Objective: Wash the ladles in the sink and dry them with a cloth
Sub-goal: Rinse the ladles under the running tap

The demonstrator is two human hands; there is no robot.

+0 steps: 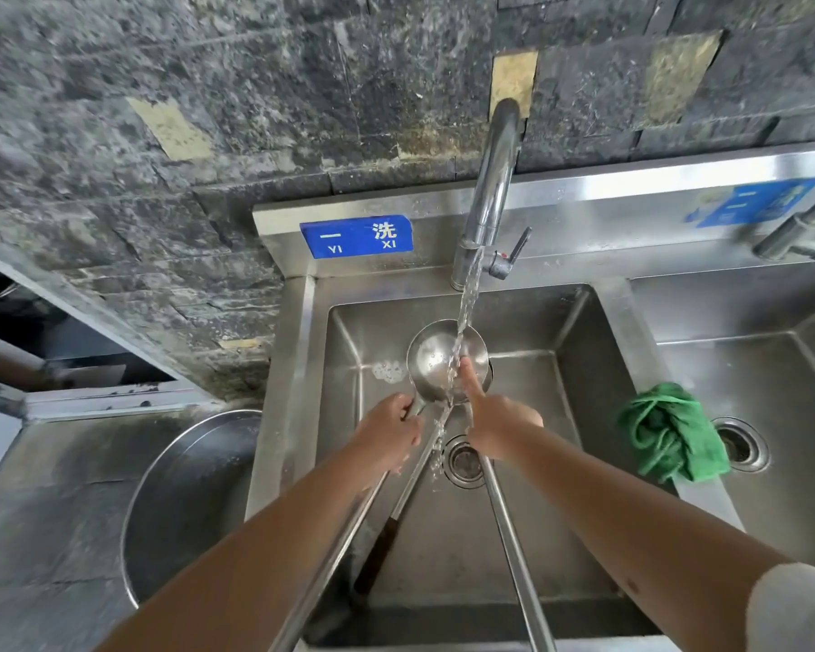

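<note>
A steel ladle (pixel 431 357) is held over the sink (pixel 579 416) under running water from the faucet (pixel 492 190). My left hand (pixel 391 430) grips its handle just below the bowl. My right hand (pixel 495 418) reaches into the bowl, with one finger pressed on the inner surface under the stream. Three long ladle handles slant toward me: one steel handle (pixel 330 552) on the left, one with a dark grip (pixel 382 543) in the middle, one steel handle (pixel 514 548) on the right. A green cloth (pixel 664 432) lies on the divider between the basins.
The drain (pixel 464 461) sits below my hands. A second basin with its own drain (pixel 739 444) and faucet (pixel 801 232) is on the right. A large steel bowl (pixel 180 501) rests on the dark counter at left. A blue sign (pixel 356 237) marks the backsplash.
</note>
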